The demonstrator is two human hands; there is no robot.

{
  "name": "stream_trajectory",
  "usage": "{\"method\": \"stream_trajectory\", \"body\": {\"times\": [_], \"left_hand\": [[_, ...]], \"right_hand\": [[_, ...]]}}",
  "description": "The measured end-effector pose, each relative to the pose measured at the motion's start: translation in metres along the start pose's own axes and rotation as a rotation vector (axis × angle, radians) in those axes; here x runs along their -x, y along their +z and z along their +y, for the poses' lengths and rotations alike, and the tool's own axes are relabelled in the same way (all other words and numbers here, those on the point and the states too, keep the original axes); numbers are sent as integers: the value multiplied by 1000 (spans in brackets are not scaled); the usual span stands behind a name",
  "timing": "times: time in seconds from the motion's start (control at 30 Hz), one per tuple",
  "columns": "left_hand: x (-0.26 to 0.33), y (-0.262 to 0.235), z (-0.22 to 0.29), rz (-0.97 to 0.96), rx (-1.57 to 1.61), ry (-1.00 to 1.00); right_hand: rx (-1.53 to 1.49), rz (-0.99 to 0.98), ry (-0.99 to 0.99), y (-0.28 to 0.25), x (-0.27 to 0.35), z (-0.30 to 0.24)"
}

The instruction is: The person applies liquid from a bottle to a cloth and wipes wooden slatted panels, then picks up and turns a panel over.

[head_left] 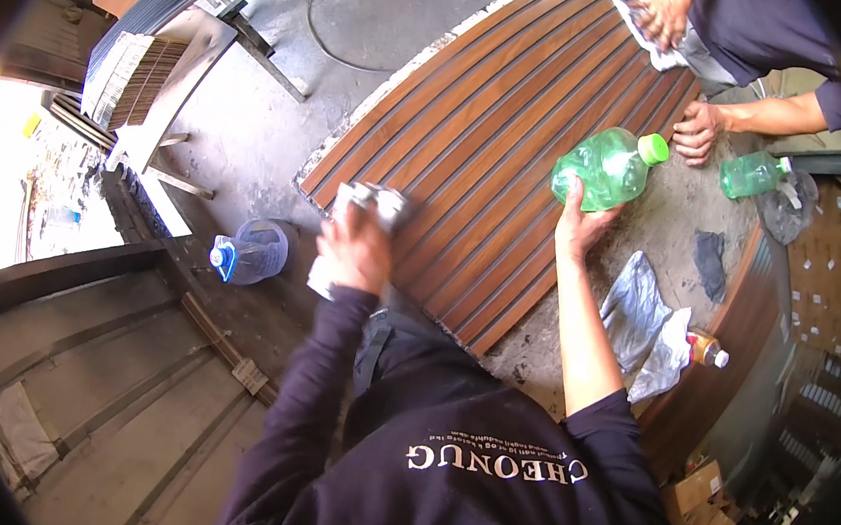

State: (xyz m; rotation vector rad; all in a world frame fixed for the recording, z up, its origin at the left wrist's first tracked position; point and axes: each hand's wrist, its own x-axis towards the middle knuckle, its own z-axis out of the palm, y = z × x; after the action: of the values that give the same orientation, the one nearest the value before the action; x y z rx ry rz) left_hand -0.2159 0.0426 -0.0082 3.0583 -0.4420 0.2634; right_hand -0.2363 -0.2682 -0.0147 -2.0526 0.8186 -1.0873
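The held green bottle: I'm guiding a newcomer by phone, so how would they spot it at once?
Start at the slatted brown panel in the middle. Over its right side, the wearer's right hand grips the bottle. It is see-through green with a bright green cap; unlike the other green bottle, farther right, it is held in a hand.

Our bare left hand [355,249] looks blurry, with its back facing up. A long dark sleeve [309,373] covers our left arm down to the wrist. Our bare right hand [590,224] grips tight, thumb pointing up, and our bare right forearm [584,332] reaches out in front.
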Motion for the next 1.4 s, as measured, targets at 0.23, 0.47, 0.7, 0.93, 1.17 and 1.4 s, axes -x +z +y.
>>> {"method": "stream_trajectory", "body": {"times": [0.23,0.47,0.7,0.93,1.17,1.4], "left_hand": [[29,-29,0,-84,124,270],[40,-9,4,-22,88,202],[18,32,-72,29,-16,141],[57,-21,20,-123,212,391],[6,-46,-10,-149,272,337],[16,-47,77,-197,371,538]], "right_hand": [[-8,-15,14,-4,0,3],[-31,-32,73,-1,3,0],[1,27,-62,2,2,-5],[44,42,-16,3,4,6],[-21,12,52,4,5,1],[16,-1,50,-6,-1,10]]}}
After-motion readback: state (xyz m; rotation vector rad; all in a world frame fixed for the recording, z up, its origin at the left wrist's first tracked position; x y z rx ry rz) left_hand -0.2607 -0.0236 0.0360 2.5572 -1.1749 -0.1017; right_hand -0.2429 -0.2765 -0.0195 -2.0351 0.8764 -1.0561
